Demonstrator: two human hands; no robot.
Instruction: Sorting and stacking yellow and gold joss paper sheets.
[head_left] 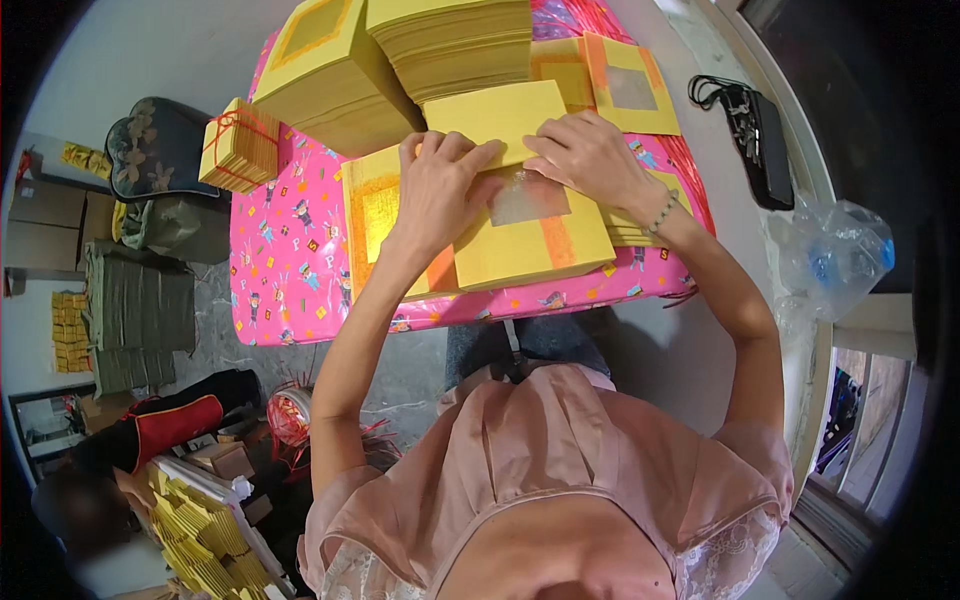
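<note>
Past blouse [545, 430], by front edge of table [285, 265], apparently folding top sheet [500, 112] on yellow stack [535, 248], using left hand [437, 190] and right hand [592, 160] with fingers [482, 154] half-curled, pinch untellable, next likely needing even pressing.

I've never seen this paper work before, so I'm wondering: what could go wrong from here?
The raised paper might crease crooked if the left fingers and right fingers press unevenly. The tall stack stands close beyond, so a bump could shift it. The tied bundle sits by the table's edge and might fall.
</note>
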